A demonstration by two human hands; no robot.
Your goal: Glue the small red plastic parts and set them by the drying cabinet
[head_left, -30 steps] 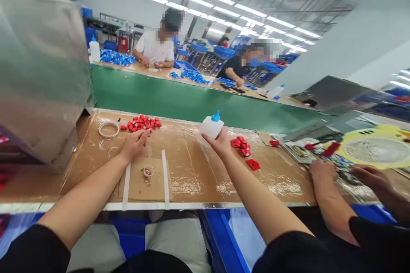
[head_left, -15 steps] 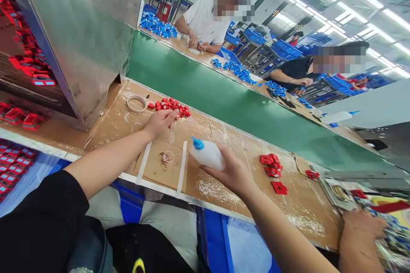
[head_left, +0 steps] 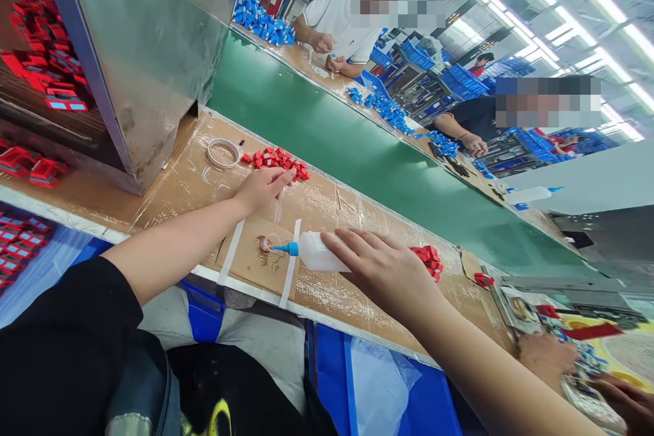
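My right hand [head_left: 381,269] holds a white squeeze bottle [head_left: 317,257] lying almost flat, its blue nozzle [head_left: 286,248] pointing left at a small ring of glue on a taped cardboard patch [head_left: 250,262]. My left hand [head_left: 263,187] rests on the brown worktop [head_left: 327,208], fingers curled, fingertips just short of a heap of small red plastic parts [head_left: 278,160]. Whether it pinches a part is hidden. Another small cluster of red parts [head_left: 432,260] lies right of my right hand.
A roll of clear tape [head_left: 223,152] lies beside the red heap. A metal housing [head_left: 148,48] stands at left, red parts stacked behind it. A green conveyor belt [head_left: 357,157] runs beyond the worktop; two people work across it with blue parts. A co-worker's hand [head_left: 546,354] is at lower right.
My right hand has tipped the bottle from upright to nearly flat and brought its nozzle down to the cardboard patch. My left hand has stayed by the red heap. The view swung left.
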